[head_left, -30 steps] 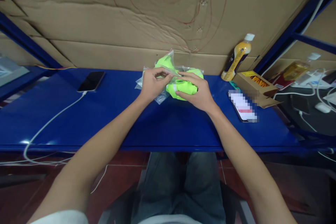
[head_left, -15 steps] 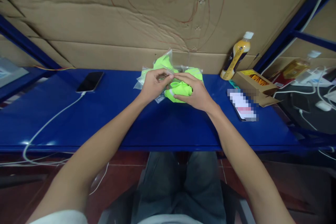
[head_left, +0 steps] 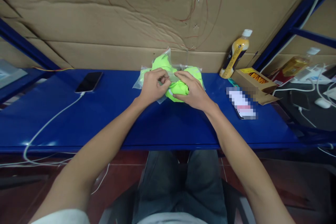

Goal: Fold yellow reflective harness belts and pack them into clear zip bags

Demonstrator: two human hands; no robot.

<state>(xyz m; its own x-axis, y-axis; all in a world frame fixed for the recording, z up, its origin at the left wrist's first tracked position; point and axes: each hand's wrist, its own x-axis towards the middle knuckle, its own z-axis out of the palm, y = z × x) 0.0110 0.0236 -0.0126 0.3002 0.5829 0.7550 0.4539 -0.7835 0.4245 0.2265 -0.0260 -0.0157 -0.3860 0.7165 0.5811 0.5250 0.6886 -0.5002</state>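
Observation:
A folded neon yellow-green garment (head_left: 179, 87) with a pale strip lies between my hands on the blue table. Thumb and fingers of my left hand (head_left: 153, 85) pinch the edge of a clear plastic bag (head_left: 172, 76) just above it. My right hand (head_left: 196, 91) is curled around the garment's right side, thumb in front and fingers over the top. How far the garment sits inside the bag I cannot tell. Behind my hands, more neon cloth in clear bags (head_left: 161, 62) leans near the cardboard, partly hidden.
A black phone (head_left: 89, 82) on a white cable lies at the left of the blue table (head_left: 105, 112). To the right are a yellow drink bottle (head_left: 236, 54), an open cardboard box (head_left: 262, 85) and a phone with a blurred screen (head_left: 241, 103). A cardboard panel (head_left: 118, 56) stands behind.
My left hand has drawn slightly left, its fingers curling tighter on the bag's edge. My right fingertips have parted from the left ones. The camera view has shifted a little.

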